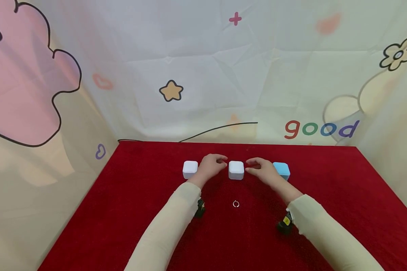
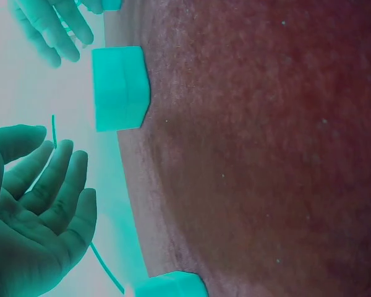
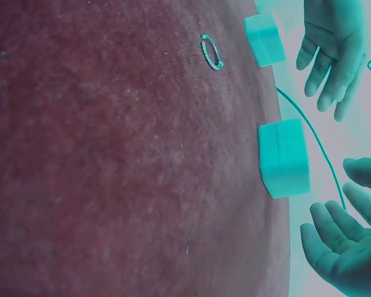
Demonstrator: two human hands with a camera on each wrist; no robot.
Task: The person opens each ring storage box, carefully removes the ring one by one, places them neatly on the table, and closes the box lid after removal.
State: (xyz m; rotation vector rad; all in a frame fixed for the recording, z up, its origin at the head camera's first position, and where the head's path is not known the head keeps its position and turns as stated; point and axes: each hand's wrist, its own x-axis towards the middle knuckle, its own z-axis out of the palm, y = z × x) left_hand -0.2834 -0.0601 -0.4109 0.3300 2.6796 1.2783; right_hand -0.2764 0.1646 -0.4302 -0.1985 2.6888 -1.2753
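Both hands, left (image 1: pixel 208 166) and right (image 1: pixel 262 170), hang open on either side of the middle box (image 1: pixel 236 169), apparently about to close on it.

A closed white box (image 1: pixel 236 169) sits upright on the red cloth (image 1: pixel 139 210).

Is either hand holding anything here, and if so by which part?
Nothing is held. The left hand and right hand are open on either side of the middle white box, not touching it.

Three boxes (image 1: pixel 236 169) abreast; ring (image 1: pixel 236 204) nearer.
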